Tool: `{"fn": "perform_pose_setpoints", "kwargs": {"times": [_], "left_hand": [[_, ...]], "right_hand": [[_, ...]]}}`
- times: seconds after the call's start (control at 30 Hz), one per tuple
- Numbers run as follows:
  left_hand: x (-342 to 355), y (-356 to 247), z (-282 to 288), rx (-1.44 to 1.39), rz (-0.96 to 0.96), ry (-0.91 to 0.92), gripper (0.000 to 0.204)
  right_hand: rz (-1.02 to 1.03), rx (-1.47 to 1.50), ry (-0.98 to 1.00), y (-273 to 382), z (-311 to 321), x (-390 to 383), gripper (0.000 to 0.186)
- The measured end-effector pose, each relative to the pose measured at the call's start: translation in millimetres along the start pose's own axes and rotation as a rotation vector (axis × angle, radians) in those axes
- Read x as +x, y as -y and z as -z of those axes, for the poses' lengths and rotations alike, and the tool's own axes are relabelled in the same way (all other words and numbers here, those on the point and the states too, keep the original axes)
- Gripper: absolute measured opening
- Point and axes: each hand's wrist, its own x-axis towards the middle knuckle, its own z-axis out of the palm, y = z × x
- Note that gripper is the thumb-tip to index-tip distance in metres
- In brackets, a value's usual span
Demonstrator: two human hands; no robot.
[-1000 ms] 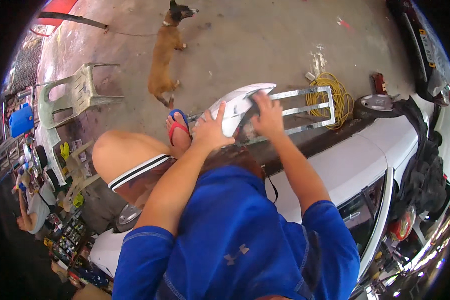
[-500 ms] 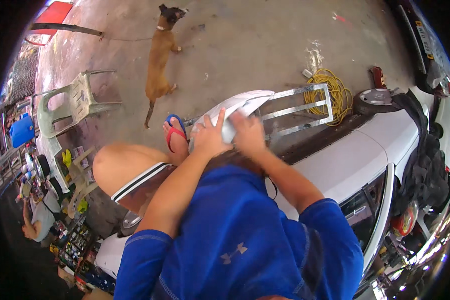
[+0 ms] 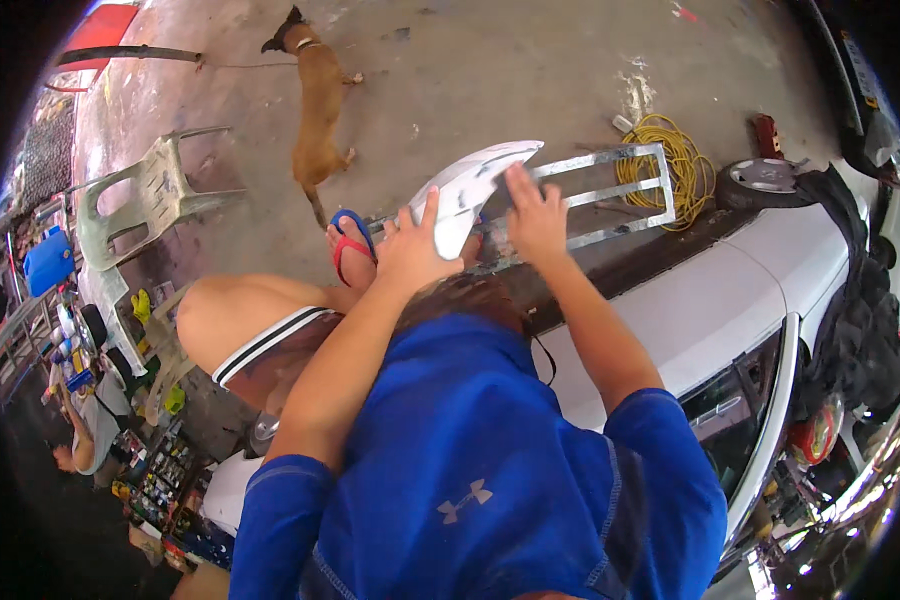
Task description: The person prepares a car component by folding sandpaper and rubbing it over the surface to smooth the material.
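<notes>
A white, curved, fin-shaped panel (image 3: 475, 185) with grey streaks and a dark crease lies tilted in front of me, above a metal frame (image 3: 610, 192). My left hand (image 3: 417, 252) grips its left and lower side, thumb and fingers spread against it. My right hand (image 3: 538, 222) is by the panel's right edge, its fingers stretched out and apart, the index fingertip close to the edge. Whether anything thin lies under those fingertips I cannot make out.
A white car (image 3: 700, 300) stands close on my right. Beyond the frame lie a coiled yellow hose (image 3: 685, 165) and a wheel (image 3: 760, 183). On the left are a plastic chair (image 3: 145, 205), a blue container (image 3: 48, 262) and another person (image 3: 95, 425). A tethered dog (image 3: 318, 110) stands ahead.
My right hand has moved right, off the panel's face to its edge, uncovering the streaked surface. The panel has tilted to show more of its face. The dog has turned its head left.
</notes>
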Motion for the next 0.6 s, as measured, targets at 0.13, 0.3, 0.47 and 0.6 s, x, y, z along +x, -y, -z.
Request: {"fn": "perform_pose_setpoints", "kwargs": {"times": [0.13, 0.3, 0.47, 0.6], "left_hand": [[4, -9, -12, 0.069, -0.023, -0.008, 0.126], [0, -9, -15, 0.117, -0.049, 0.028, 0.127], [3, -16, -9, 0.199, -0.031, 0.123, 0.127], [8, -10, -12, 0.097, -0.076, 0.107, 0.13]], "right_hand": [[0.077, 0.118, 0.14, 39, -13, -14, 0.075], [-0.174, 0.124, 0.075, -11, -5, 14, 0.064], [0.188, 0.067, 0.123, 44, -32, -47, 0.063], [-0.156, 0.062, -0.038, -13, -34, -29, 0.071]]}}
